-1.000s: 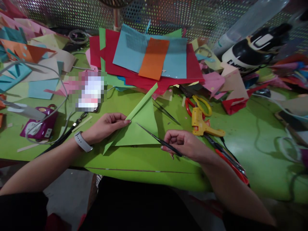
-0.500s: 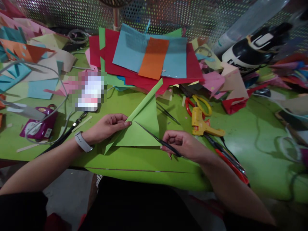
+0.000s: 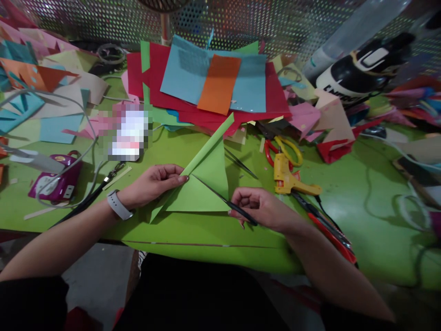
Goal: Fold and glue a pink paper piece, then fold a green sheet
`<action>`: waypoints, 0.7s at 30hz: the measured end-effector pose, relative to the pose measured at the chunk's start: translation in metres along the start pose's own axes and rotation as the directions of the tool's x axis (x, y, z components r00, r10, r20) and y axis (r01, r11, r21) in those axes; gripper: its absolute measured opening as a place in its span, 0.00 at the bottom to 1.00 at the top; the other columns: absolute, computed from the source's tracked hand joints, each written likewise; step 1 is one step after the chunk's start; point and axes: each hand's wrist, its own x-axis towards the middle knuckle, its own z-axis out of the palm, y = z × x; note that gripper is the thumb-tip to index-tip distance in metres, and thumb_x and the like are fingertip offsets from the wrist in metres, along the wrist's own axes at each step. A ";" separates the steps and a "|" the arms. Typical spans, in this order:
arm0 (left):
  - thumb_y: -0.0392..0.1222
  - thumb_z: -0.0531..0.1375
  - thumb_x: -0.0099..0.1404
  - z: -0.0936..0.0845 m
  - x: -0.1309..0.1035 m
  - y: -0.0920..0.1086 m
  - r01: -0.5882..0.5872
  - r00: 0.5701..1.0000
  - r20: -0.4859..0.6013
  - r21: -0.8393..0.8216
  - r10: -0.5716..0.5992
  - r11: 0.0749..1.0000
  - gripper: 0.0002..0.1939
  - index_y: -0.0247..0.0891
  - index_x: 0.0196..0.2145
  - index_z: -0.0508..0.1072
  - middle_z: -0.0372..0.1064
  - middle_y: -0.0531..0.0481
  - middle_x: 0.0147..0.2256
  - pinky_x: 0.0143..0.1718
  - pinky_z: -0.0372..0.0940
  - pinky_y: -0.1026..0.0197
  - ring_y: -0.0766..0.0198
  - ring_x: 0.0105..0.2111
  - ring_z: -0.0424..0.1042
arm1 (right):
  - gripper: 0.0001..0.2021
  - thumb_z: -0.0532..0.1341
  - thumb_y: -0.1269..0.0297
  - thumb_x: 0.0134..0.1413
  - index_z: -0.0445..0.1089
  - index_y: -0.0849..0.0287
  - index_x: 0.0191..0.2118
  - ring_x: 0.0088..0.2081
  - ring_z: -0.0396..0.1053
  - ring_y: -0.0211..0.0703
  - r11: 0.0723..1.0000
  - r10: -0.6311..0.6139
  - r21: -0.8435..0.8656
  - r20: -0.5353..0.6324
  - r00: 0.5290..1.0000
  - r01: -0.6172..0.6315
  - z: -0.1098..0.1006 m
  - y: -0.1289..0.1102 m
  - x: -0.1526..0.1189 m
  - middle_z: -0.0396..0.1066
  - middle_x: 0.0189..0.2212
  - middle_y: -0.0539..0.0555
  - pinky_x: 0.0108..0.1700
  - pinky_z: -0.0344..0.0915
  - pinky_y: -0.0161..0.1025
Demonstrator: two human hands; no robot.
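My left hand (image 3: pixel 161 184) pinches a light green sheet of paper (image 3: pixel 206 184) near its left edge, thumb on top. A narrow folded strip runs diagonally along that edge, up to a point at the upper right. In my right hand (image 3: pixel 260 207) is a pair of scissors (image 3: pixel 237 209), gripped by the dark handles. One blade lies across the face of the paper, its tip close to my left thumb. Another dark blade shows beyond the paper's right edge; the sheet hides part of it.
A yellow glue gun (image 3: pixel 284 177) and yellow-and-red handled tools (image 3: pixel 289 149) lie to the right. Behind is a stack of coloured paper (image 3: pixel 275 92). A blurred-out phone (image 3: pixel 129 135) and a purple device (image 3: pixel 57 177) sit left. A black-and-white bottle (image 3: pixel 344 76) leans at the back.
Almost nothing differs. Both hands keep their holds on the paper and the scissors, and the view has shifted very slightly.
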 end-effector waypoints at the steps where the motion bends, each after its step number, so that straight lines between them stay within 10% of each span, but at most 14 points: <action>1: 0.45 0.65 0.62 0.000 0.000 0.000 -0.003 1.000 -0.002 -0.006 0.003 1.000 0.09 0.36 0.33 0.74 0.66 0.56 0.24 0.21 0.53 0.71 0.74 0.22 0.58 | 0.24 0.74 0.45 0.36 0.64 0.58 0.26 0.20 0.65 0.33 1.000 -0.008 -0.006 0.001 1.000 0.008 0.000 0.000 0.000 0.67 0.18 0.45 0.22 0.62 0.32; 21: 0.46 0.68 0.59 0.001 0.000 -0.002 0.023 1.000 -0.011 -0.023 -0.024 0.999 0.10 0.37 0.33 0.75 0.69 0.57 0.25 0.24 0.58 0.72 0.75 0.23 0.62 | 0.24 0.74 0.46 0.36 0.64 0.58 0.25 0.20 0.64 0.32 0.999 0.001 0.033 0.004 1.000 -0.001 0.001 -0.002 -0.001 0.67 0.18 0.45 0.21 0.58 0.31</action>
